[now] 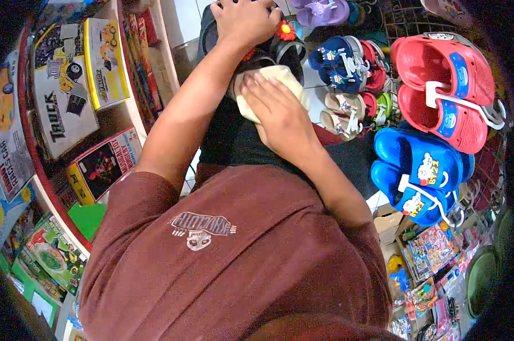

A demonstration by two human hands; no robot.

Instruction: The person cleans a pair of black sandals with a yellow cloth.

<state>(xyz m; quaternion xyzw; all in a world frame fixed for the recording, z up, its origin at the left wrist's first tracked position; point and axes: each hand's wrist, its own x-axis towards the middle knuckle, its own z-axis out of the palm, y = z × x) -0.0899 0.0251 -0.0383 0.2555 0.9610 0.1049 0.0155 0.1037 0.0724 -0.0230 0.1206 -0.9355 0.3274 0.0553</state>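
Note:
A folded pale yellow cloth lies under my right hand, whose fingers press together over it. Beneath and beyond the cloth are black sandals with red flower ornaments; my hands and the cloth hide much of them. My left hand is over the far part of the black sandals, back upward, its fingers bent over them at the frame's top edge. The cloth and sandals sit above my dark-clothed lap.
Red clogs and blue slippers hang close on the right, with smaller navy sandals beside them. A shelf edge with boxed toys runs along the left. Packaged toys fill the lower right.

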